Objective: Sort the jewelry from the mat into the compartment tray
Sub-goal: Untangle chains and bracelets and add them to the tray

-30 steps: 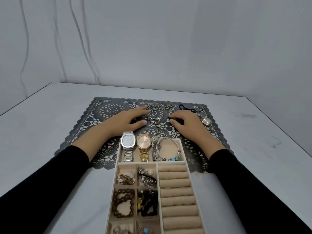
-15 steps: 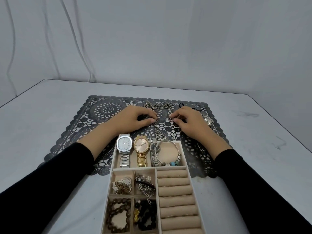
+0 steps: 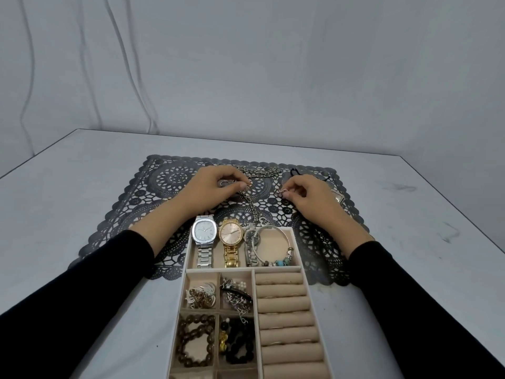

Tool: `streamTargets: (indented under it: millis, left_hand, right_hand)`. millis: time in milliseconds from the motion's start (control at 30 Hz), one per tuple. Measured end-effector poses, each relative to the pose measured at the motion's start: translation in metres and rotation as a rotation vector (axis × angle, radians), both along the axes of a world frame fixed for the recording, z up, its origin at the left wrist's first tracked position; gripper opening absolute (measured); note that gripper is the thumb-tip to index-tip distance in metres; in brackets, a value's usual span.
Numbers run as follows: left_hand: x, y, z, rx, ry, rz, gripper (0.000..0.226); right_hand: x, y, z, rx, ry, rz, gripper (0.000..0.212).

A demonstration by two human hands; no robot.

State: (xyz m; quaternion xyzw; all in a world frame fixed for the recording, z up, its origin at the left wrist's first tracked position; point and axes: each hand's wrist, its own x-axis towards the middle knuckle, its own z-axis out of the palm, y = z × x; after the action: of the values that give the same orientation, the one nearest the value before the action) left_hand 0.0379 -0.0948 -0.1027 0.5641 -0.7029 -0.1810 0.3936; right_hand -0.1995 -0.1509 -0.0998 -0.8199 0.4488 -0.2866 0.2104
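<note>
In the head view, both hands are over the dark lace mat [image 3: 164,203], which lies on a grey table [image 3: 68,187]. The left hand [image 3: 216,187] has its thumb and forefinger pressed together in a pinch on a metal chain necklace [image 3: 250,203]. The right hand [image 3: 308,198] also pinches with thumb and forefinger; something small and shiny sits between its fingertips, but I cannot tell if it is the other end of the same chain. From the left hand's fingertips the chain runs toward the person, slightly to the right, so its long axis points from the far side of the mat to the tray; its near end carries a small pendant just beside the tray's far edge. More chain links lie in a heap just beyond the two hands. A black cord [image 3: 296,172] lies beyond the right hand, and a small silver piece [image 3: 338,198] is touching its outer side. The compartment tray [image 3: 188,258] is near the wrists, between the two forearms. Its far compartment holds a silver watch [image 3: 204,233], a gold watch [image 3: 231,235], a small grey watch [image 3: 250,237] and a bangle with blue beads [image 3: 276,258]. Both sleeves [image 3: 82,291] are black.
</note>
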Motion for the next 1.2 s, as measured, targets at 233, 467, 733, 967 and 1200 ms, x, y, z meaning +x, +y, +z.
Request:
streamTargets:
  millis: [233,467,733,967,1200]
  left_hand:
    - [-0.005,0.013,0.006,-0.006,0.287,0.004,0.012]
    - [-0.002,0.035,0.014,-0.073,0.292,0.094,0.011]
    - [-0.002,0.083,0.027,-0.117,0.398,0.161,0.013]
    - [-0.006,0.123,0.033,-0.178,0.406,0.136,0.016]
    - [-0.014,0.158,0.029,-0.213,0.403,0.15,0.015]
  right_hand:
    - [-0.006,0.006,0.002,0.101,-0.234,-0.073,0.006]
    - [-0.009,0.029,0.016,0.248,-0.482,-0.079,0.012]
    - [-0.02,0.066,0.031,0.287,-0.633,0.008,0.017]
    - [-0.026,0.103,0.037,0.309,-0.745,0.077,0.014]
    - [-0.027,0.133,0.032,0.349,-0.749,0.127,0.013]
